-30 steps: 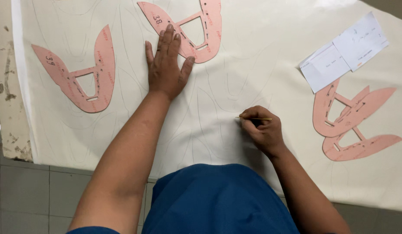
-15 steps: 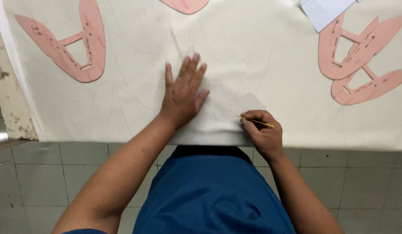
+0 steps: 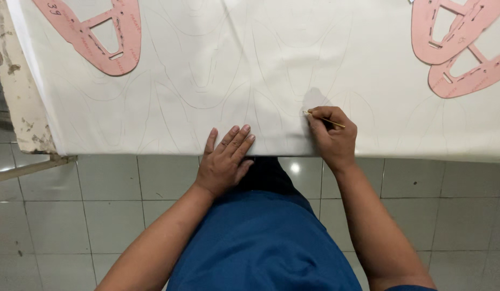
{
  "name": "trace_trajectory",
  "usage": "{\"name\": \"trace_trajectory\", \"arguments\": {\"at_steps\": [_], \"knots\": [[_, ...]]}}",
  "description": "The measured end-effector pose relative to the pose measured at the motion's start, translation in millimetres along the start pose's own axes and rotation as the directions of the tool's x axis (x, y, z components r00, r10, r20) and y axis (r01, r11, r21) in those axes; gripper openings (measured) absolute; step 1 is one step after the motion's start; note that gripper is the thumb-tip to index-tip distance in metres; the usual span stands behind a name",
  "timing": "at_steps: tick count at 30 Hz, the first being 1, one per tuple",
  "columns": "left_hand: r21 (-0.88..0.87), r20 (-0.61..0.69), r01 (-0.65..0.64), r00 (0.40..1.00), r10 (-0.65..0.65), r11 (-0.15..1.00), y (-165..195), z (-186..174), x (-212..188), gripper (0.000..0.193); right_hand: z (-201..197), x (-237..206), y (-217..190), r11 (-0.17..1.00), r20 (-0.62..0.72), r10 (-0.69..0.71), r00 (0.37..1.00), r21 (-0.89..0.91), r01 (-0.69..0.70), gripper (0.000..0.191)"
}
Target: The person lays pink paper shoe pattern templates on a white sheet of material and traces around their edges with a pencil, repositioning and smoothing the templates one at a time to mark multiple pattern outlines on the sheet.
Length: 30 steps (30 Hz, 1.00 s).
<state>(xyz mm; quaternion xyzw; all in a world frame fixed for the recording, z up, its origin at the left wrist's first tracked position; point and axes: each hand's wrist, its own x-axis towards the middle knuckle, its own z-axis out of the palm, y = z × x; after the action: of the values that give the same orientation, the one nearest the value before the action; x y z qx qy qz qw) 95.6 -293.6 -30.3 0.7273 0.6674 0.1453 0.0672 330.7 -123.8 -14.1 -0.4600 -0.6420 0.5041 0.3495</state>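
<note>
A large white sheet (image 3: 261, 75) covered with faint traced outlines lies over the table. My left hand (image 3: 224, 160) rests flat at the sheet's near edge, fingers spread on the material. My right hand (image 3: 331, 136) grips a thin pencil (image 3: 324, 119) with its tip touching the sheet just right of centre near the front edge.
A pink cut-out pattern template (image 3: 96, 32) lies at the upper left of the sheet. Two more overlapping pink templates (image 3: 457, 43) lie at the upper right. The worn table edge (image 3: 18, 102) shows at the left. Grey floor tiles (image 3: 99, 205) are below.
My left hand has slid from the middle of the sheet back to its near edge. The view has tilted down, so the templates and papers have shifted up and partly out of frame.
</note>
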Motion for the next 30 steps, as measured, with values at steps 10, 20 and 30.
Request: {"name": "trace_trajectory", "arguments": {"at_steps": [10,20,30], "knots": [[-0.036,-0.016,0.028,0.999,-0.028,0.999,-3.2,-7.4,10.1,0.053,3.6,3.1,1.3,0.999,-0.022,0.019,1.0,0.035,-0.018,0.006],[0.019,0.094,-0.001,0.996,-0.001,1.0,-7.8,-6.7,22.1,0.068,-20.7,-7.1,-3.1,0.921,-0.135,-0.223,0.966,-0.352,0.163,0.028],[0.019,0.236,0.094,0.967,-0.096,0.995,-27.7,-14.5,80.1,0.06,-5.5,45.5,-17.5,0.708,0.002,-0.356,0.934,-0.652,0.272,0.048]]}}
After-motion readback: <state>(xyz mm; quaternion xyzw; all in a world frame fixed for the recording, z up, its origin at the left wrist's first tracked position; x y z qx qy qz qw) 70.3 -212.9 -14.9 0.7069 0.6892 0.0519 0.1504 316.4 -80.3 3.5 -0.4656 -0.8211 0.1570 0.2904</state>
